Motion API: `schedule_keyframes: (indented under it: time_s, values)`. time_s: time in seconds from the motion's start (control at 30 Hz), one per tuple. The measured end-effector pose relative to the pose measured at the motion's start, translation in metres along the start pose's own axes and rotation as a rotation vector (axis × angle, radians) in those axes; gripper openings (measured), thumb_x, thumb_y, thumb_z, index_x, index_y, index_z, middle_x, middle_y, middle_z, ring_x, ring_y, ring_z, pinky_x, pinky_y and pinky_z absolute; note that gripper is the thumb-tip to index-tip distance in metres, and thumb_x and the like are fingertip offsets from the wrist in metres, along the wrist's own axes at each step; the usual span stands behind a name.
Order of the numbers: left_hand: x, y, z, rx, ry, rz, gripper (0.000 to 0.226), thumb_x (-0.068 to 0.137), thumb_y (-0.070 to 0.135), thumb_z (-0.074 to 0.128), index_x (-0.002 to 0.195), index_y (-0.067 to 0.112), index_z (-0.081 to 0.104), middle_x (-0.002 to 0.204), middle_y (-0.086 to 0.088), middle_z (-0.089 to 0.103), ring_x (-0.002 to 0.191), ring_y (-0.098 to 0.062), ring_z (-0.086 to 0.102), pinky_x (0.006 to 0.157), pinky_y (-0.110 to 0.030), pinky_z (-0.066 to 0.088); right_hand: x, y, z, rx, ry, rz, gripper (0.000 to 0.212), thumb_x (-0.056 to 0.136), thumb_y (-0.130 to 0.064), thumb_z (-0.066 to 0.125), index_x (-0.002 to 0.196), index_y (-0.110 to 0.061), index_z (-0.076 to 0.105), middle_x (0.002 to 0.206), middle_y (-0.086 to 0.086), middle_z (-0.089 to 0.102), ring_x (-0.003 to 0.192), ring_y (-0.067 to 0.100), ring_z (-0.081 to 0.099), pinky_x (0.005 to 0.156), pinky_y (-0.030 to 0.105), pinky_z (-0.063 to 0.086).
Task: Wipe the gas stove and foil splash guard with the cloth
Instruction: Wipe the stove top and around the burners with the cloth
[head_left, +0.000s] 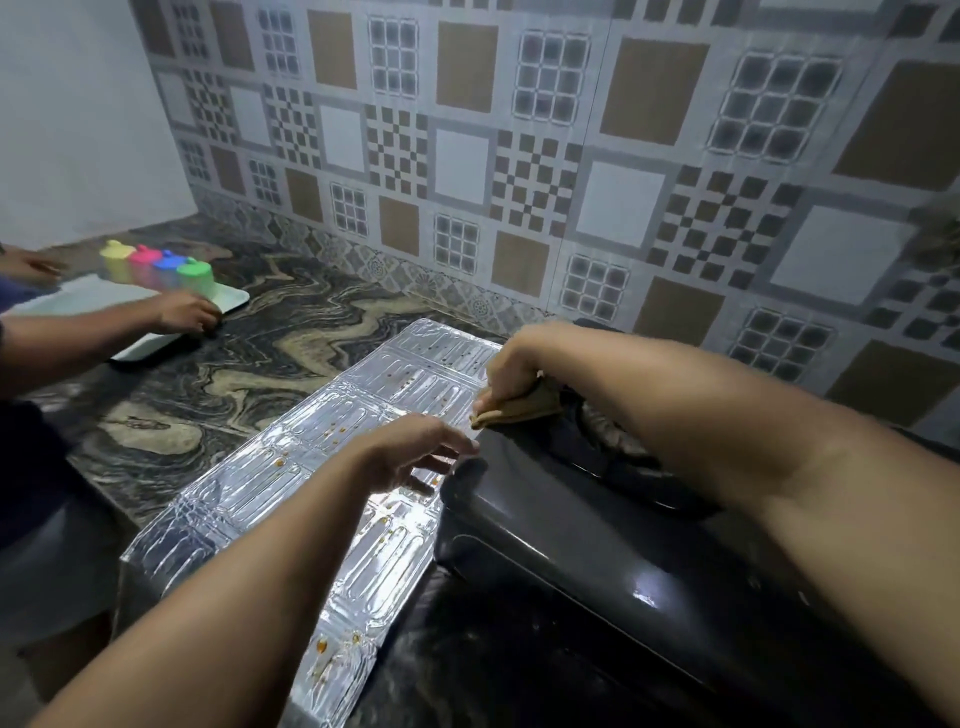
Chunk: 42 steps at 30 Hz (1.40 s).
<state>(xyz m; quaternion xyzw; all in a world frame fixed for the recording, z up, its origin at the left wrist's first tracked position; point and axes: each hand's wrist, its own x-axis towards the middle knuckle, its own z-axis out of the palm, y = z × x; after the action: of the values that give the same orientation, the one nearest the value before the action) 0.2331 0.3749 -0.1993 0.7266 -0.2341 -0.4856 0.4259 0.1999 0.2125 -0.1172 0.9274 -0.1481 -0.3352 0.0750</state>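
A silver foil splash guard (291, 483) lies tilted along the left side of the black gas stove (582, 525), with brown grease spots on it. My left hand (415, 454) rests on the foil near the stove's corner, fingers spread. My right hand (511, 366) grips a folded tan cloth (524, 408) and presses it where the foil's upper edge meets the stove top. A burner ring (618, 439) shows partly under my right forearm.
A second person's hands (182, 312) hold a white tray (231, 299) with several coloured-lid containers (195, 273) at the far left of the marbled counter (260, 353). A patterned tiled wall (519, 156) stands behind the stove.
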Motion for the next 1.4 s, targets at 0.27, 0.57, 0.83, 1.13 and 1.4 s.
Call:
schedule_keyframes:
  time_s: [0.27,0.57,0.83,1.13,1.4]
  values:
    - [0.015,0.026,0.0,0.222,0.012,-0.153,0.04,0.074,0.03,0.081,0.106,0.009,0.069,0.108,-0.004,0.069,0.105,-0.022,0.061,0.097,-0.052,0.047,0.034,0.026,-0.011,-0.027,-0.145,-0.151,0.043,0.085,-0.038,0.071,0.109,-0.003,0.064,0.088,0.004,0.063,0.078,0.018,0.054,0.06,0.024,0.044]
    - [0.023,0.059,0.002,0.41,0.017,-0.277,0.043,0.071,0.024,0.084,0.104,0.006,0.065,0.134,-0.012,0.057,0.115,-0.025,0.058,0.096,-0.056,0.047,0.066,0.058,-0.032,-0.093,-0.144,-0.16,0.047,0.079,-0.034,0.075,0.116,-0.007,0.062,0.105,0.008,0.066,0.091,0.023,0.059,0.078,0.034,0.051]
    - [0.05,0.081,0.009,0.347,0.062,-0.249,0.058,0.077,0.035,0.076,0.126,0.011,0.059,0.143,-0.011,0.048,0.123,-0.028,0.052,0.098,-0.056,0.044,0.073,0.118,-0.029,-0.062,-0.009,-0.146,0.034,0.082,-0.034,0.076,0.106,-0.014,0.065,0.103,0.003,0.065,0.094,0.02,0.057,0.093,0.037,0.048]
    - [0.088,0.116,0.049,0.175,0.607,0.191,0.065,0.062,0.035,0.043,0.108,-0.01,0.055,0.11,-0.028,0.059,0.099,-0.039,0.056,0.076,-0.042,0.045,0.083,0.132,-0.027,0.008,0.05,-0.186,0.018,0.085,-0.032,0.072,0.1,-0.022,0.066,0.076,-0.013,0.057,0.069,0.005,0.052,0.065,0.021,0.044]
    - [0.116,0.106,0.079,0.528,0.693,0.109,0.06,0.091,0.032,0.036,0.139,-0.003,0.023,0.153,-0.019,0.025,0.138,-0.036,0.029,0.109,-0.06,0.024,0.086,0.179,-0.021,0.086,0.131,-0.093,0.026,0.076,-0.042,0.078,0.091,-0.024,0.066,0.092,-0.003,0.065,0.093,0.023,0.063,0.089,0.039,0.053]
